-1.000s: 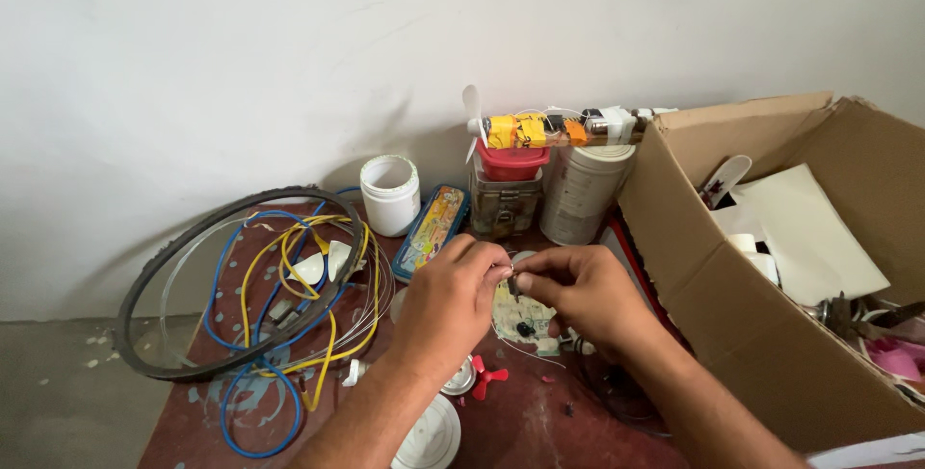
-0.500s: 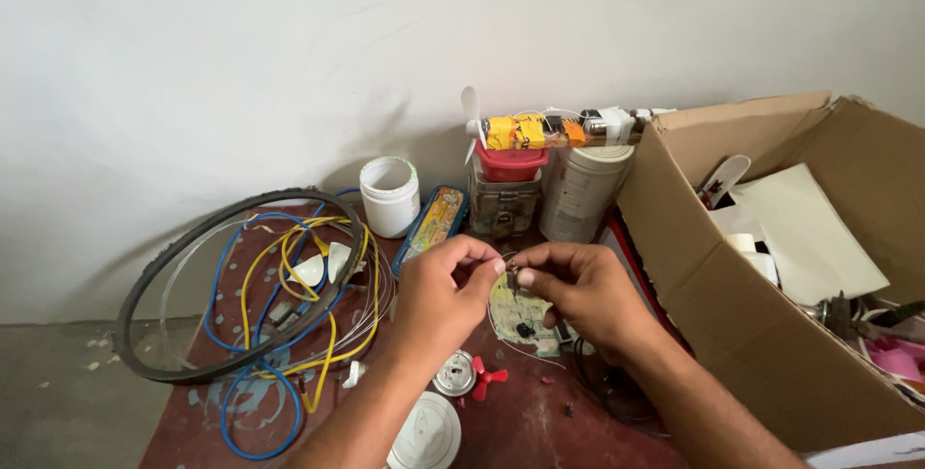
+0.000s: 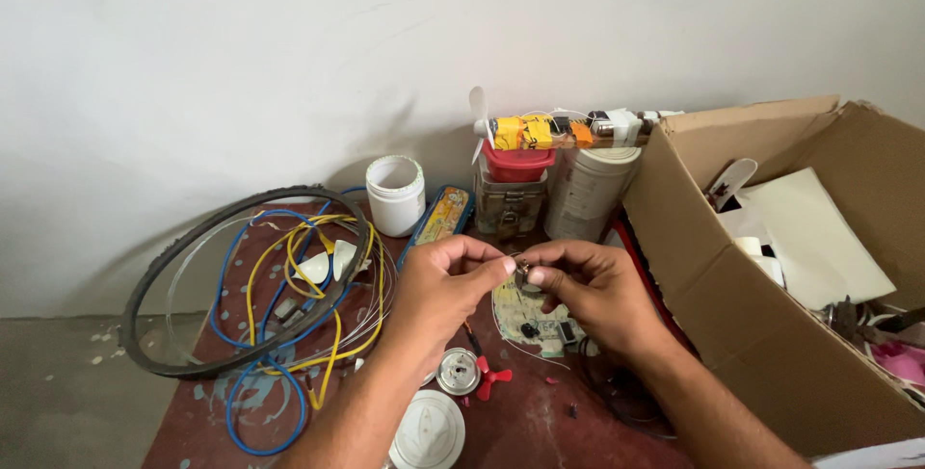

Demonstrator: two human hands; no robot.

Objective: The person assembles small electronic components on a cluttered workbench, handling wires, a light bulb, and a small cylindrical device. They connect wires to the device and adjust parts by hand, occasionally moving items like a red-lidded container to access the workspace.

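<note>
Metal, tiny and dark, this little part (image 3: 521, 272) is pinched between both grips, left hand (image 3: 445, 288) and right hand (image 3: 588, 288) closed on it, just above the pale green circuit board (image 3: 528, 315). One slip and it drops among the clutter on the red table (image 3: 540, 421).

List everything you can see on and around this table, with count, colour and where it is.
small part: one, dark, pinched between both hands' fingertips
circuit board: one, pale green, under the hands
wires: several, blue and yellow, table left
hoop: one, black, around the wires
jar: one, white, by the wall
propeller: one, red, table front
round caps: two, white and silver, table front
cardboard box: one, brown, right
table: one, dark red
left hand: one
right hand: one
</note>
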